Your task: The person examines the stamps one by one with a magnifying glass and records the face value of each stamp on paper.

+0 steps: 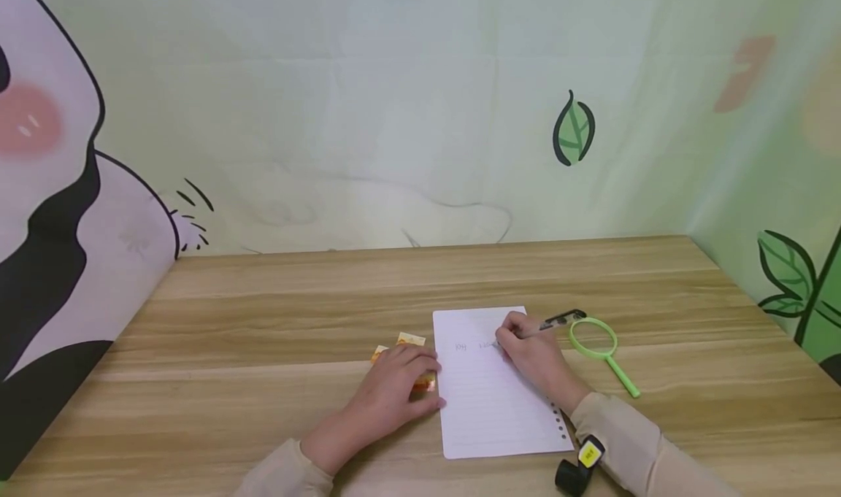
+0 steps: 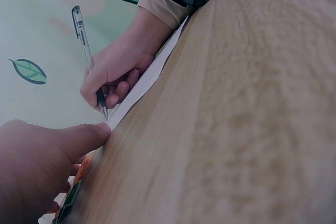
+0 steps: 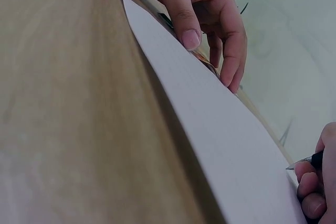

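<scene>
A lined sheet of paper (image 1: 493, 409), with punched holes along its right edge, lies on the wooden table. My right hand (image 1: 542, 358) pinches a clear-barrelled pen (image 1: 555, 321), its tip on the upper part of the sheet beside a short line of handwriting (image 1: 461, 347). In the left wrist view the pen (image 2: 85, 40) leans back over the hand. My left hand (image 1: 390, 391) rests at the sheet's left edge, fingers relaxed and thumb and fingertips touching the margin. Under and behind it are small yellow-orange cards or packets (image 1: 412, 338), partly hidden by the fingers.
A green magnifying glass (image 1: 622, 376) lies right of the sheet, its round lens close to the pen's back end. The wooden table top (image 1: 230, 380) reaches back to a wall covering (image 1: 394, 117) printed with leaves and a cartoon animal.
</scene>
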`<state>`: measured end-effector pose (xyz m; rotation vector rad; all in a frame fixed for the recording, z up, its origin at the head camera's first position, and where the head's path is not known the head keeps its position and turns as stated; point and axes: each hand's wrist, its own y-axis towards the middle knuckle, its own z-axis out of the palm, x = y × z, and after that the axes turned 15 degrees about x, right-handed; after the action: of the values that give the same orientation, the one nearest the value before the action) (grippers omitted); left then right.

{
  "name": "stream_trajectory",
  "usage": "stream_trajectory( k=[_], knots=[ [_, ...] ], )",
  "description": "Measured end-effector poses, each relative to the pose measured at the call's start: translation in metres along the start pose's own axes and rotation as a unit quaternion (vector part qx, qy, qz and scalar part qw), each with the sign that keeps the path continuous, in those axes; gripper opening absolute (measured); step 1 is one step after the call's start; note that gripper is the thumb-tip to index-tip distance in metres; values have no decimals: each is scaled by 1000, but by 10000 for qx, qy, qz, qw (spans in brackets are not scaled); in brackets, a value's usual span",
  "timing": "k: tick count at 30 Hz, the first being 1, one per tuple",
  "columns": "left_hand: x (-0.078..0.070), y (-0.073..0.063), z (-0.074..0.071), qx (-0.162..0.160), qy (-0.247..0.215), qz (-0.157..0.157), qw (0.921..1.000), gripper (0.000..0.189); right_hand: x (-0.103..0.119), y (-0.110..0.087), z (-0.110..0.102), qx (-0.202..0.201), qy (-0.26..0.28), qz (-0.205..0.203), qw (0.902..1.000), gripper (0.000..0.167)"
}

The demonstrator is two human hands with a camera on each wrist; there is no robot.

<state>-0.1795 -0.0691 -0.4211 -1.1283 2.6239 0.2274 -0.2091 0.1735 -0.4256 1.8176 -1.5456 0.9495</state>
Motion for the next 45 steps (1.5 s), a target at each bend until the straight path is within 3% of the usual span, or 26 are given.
stream_trajectory(
  k=[26, 45],
  knots=[
    [0, 1, 0, -92, 67, 88, 9999, 36, 2, -1, -1, -85, 42, -46, 9999, 18],
    [1, 0, 1, -110, 9, 115, 9999, 38, 3, -2, -4, -136, 169, 185, 9996, 19]
  ],
)
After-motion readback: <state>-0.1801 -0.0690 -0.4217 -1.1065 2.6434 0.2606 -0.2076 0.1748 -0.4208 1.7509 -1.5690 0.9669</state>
